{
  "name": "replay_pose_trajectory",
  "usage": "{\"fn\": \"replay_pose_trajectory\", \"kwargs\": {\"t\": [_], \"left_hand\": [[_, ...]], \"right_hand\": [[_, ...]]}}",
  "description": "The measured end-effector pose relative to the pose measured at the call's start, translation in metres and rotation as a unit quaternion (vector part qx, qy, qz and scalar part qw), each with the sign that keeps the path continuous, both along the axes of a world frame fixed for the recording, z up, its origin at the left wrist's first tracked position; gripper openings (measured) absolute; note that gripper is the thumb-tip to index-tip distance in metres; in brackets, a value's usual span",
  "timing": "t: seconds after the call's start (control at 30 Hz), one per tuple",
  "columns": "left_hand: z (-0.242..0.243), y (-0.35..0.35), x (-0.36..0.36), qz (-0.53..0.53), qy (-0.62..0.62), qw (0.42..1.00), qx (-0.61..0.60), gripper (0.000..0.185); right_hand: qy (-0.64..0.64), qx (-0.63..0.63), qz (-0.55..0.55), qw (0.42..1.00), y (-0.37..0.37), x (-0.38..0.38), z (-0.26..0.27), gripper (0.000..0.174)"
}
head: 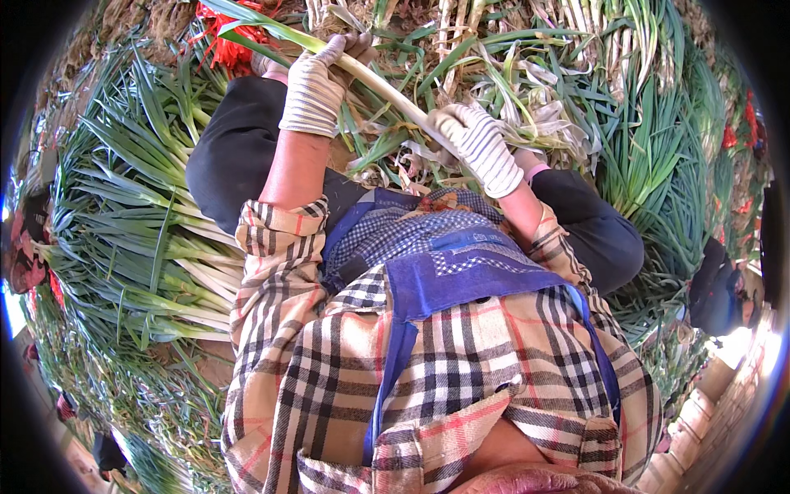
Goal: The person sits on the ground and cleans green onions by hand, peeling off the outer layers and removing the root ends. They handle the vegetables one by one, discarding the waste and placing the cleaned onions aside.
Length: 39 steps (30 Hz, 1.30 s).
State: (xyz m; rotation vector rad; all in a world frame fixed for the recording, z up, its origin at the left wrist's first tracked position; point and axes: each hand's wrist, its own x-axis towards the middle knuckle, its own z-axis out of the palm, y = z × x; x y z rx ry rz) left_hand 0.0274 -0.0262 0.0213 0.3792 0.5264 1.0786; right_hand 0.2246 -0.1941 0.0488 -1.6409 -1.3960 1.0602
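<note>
One long green onion (pixel 382 83) slants across the view in front of my lap, its green leaves at upper left and its white shank running down to the right. My left hand (pixel 318 89), in a striped knit glove, grips it where white turns to green. At the lower end, my right hand (pixel 475 145), gloved the same way, is closed around the shank; the root end is hidden by the fingers. Beneath both hands lie loose green leaves and pale peeled skins (pixel 543 117).
At my left is a thick row of green onions (pixel 191 241), white ends towards me. More onions (pixel 648 148) are heaped at right. Red ties (pixel 234 37) lie near my left foot. Unpeeled stalks (pixel 453 37) lie ahead. Other people (pixel 716 290) appear at the rim.
</note>
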Motion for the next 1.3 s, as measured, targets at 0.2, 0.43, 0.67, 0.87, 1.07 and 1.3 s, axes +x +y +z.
{"fn": "replay_pose_trajectory", "kwargs": {"t": [0.2,0.43,0.67,0.87,1.07,1.3], "left_hand": [[-0.003,0.003,0.002,-0.014,0.031,0.999,-0.018,0.013],[-0.004,-0.004,0.008,-0.024,0.037,0.999,-0.005,0.019],[0.000,-0.006,0.010,-0.038,0.074,0.996,0.034,0.022],[0.000,-0.007,0.009,-0.026,0.085,0.996,0.005,0.020],[-0.001,-0.010,0.011,-0.035,0.119,0.991,0.044,0.023],[0.004,-0.018,0.020,-0.030,0.129,0.991,0.015,0.023]], "right_hand": [[-0.349,0.107,0.057,0.929,0.011,-0.015,0.007,0.031],[-0.211,0.150,0.031,0.965,0.014,0.008,-0.031,0.031],[-0.018,-0.022,-0.019,0.999,0.013,-0.013,0.016,0.041],[-0.235,0.101,0.043,0.966,0.023,-0.007,-0.005,0.027],[-0.365,0.189,0.070,0.909,0.020,-0.003,-0.020,0.024],[-0.392,0.203,0.051,0.896,0.015,-0.009,-0.016,0.025]]}}
